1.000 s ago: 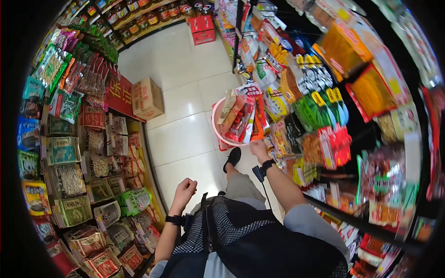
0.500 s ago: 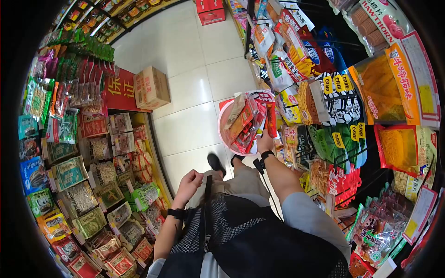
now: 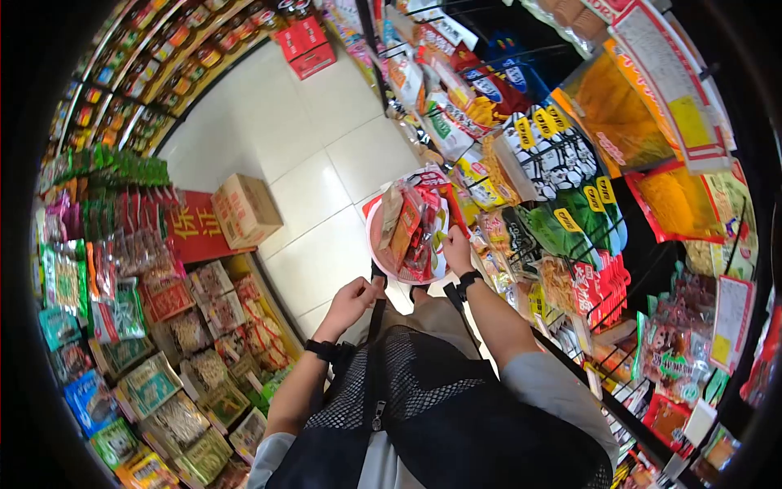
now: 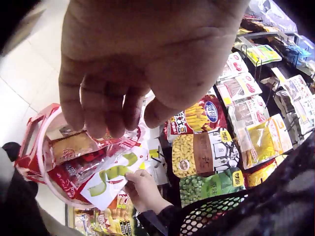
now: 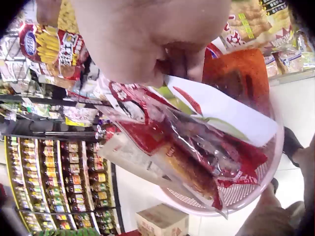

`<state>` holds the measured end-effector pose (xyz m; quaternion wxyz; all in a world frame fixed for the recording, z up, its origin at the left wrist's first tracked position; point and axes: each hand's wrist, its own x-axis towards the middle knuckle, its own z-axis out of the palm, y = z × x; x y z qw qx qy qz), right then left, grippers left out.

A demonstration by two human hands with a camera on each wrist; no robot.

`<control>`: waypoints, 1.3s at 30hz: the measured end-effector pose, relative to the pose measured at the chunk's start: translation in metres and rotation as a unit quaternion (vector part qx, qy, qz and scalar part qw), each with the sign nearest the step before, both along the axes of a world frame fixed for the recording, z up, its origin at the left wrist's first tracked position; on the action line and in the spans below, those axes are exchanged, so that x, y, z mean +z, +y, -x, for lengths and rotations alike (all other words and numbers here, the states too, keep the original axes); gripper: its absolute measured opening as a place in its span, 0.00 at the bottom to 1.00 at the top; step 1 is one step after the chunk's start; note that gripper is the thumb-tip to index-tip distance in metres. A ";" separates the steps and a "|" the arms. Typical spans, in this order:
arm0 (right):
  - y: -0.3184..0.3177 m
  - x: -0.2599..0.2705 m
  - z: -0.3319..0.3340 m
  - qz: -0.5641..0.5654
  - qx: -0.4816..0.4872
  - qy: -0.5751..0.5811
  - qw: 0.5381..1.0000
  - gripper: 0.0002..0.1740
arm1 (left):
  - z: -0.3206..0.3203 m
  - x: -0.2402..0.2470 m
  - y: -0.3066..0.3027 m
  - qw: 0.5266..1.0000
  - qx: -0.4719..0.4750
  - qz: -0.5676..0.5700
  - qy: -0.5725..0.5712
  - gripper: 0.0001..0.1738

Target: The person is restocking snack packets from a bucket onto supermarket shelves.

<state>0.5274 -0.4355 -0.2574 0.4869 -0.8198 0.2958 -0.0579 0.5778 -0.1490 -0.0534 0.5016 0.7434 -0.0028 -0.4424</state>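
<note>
My right hand (image 3: 458, 249) pinches the edge of a white card-like packet (image 4: 106, 189) printed with green and red peppers. The packet lies over the contents of a round pink plastic basket (image 4: 45, 169). Red clear-fronted snack packets (image 5: 202, 142) and a brown-filled packet (image 4: 73, 147) fill the basket beneath it. The basket rests on a red plastic stand (image 4: 30, 142). My left hand (image 3: 352, 301) hovers near the basket's left front, fingers loosely bent, holding nothing; the left wrist view shows its fingers overlapping the basket's far side.
Racks of hanging snack bags (image 3: 562, 155) line the right side. On the left, a low shelf holds packaged dry goods (image 3: 155, 383). A cardboard box (image 3: 247, 210) sits on the aisle floor, a red carton (image 3: 305, 47) farther off. Jar shelves (image 3: 163, 49) stand at the back.
My right hand has gone from the basket's near rim to its right side and now pinches the white packet. The left hand has moved forward and right, toward the basket.
</note>
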 end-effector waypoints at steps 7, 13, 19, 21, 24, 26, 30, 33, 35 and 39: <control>-0.043 0.090 0.062 -0.103 -0.031 -0.049 0.993 0.09 | -0.050 -0.034 -0.029 0.986 -0.151 0.047 -0.056 0.11; 0.000 0.198 0.097 -0.347 -0.197 -0.119 0.909 0.07 | -0.073 -0.041 -0.076 0.948 -0.248 0.197 0.040 0.24; 0.076 0.256 0.127 -0.437 -0.317 -0.258 0.802 0.06 | -0.070 -0.018 -0.107 0.862 -0.368 0.236 0.257 0.21; 0.095 0.271 0.136 -0.422 -0.349 -0.269 0.792 0.05 | -0.063 0.006 -0.113 0.859 -0.378 0.220 0.266 0.21; 0.114 0.278 0.163 -0.407 -0.360 -0.283 0.791 0.04 | -0.045 0.012 -0.117 0.842 -0.387 0.230 0.299 0.20; 0.125 0.287 0.174 -0.407 -0.389 -0.270 0.782 0.06 | -0.028 0.019 -0.118 0.837 -0.406 0.225 0.291 0.20; 0.150 0.295 0.213 -0.416 -0.389 -0.273 0.775 0.17 | 0.012 0.031 -0.114 0.822 -0.454 0.215 0.269 0.20; 0.171 0.269 0.271 -0.400 -0.389 -0.233 0.796 0.21 | 0.057 0.038 -0.107 0.815 -0.480 0.224 0.237 0.20; 0.184 0.274 0.302 -0.397 -0.390 -0.285 0.781 0.20 | 0.092 0.047 -0.102 0.803 -0.512 0.206 0.226 0.20; 0.219 0.246 0.399 -0.367 -0.405 -0.336 0.767 0.19 | 0.189 0.066 -0.086 0.793 -0.541 0.192 0.205 0.20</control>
